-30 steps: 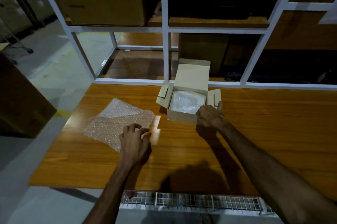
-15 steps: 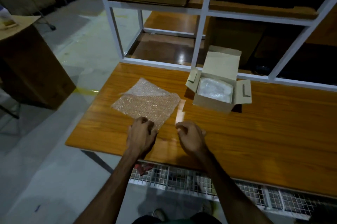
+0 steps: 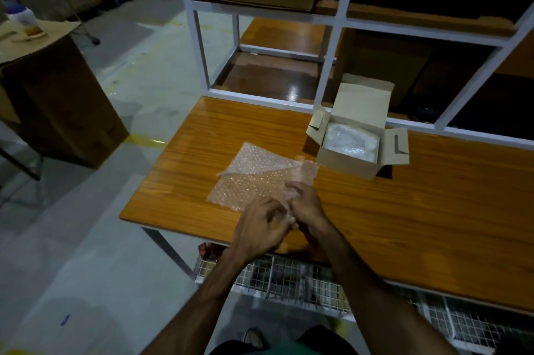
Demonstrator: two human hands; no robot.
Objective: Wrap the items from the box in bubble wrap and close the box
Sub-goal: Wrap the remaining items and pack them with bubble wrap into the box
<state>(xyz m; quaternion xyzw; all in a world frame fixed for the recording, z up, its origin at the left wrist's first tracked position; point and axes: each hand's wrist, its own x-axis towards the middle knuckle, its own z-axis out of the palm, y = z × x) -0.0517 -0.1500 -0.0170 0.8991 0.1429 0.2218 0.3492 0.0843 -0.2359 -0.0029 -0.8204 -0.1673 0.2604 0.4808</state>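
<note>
A small cardboard box (image 3: 345, 162) stands open on the wooden table (image 3: 419, 210), its lid up and side flaps out. Inside lies a white item wrapped in clear plastic (image 3: 351, 142). Left of the box a sheet of bubble wrap (image 3: 254, 175) lies on the table, one far corner folded over. My left hand (image 3: 261, 227) and my right hand (image 3: 306, 204) meet at the sheet's near right corner, and both pinch the wrap there, lifting that edge off the table.
A white metal shelf frame (image 3: 326, 65) rises behind the table with large cartons on it. A wire mesh rack (image 3: 289, 276) runs under the table's near edge. A brown carton with a white bottle (image 3: 21, 18) on top stands at the left on the concrete floor.
My right hand left the box and came to the bubble wrap beside my left hand. Both now grip the sheet's near corner and raise it. The view has shifted left and down.
</note>
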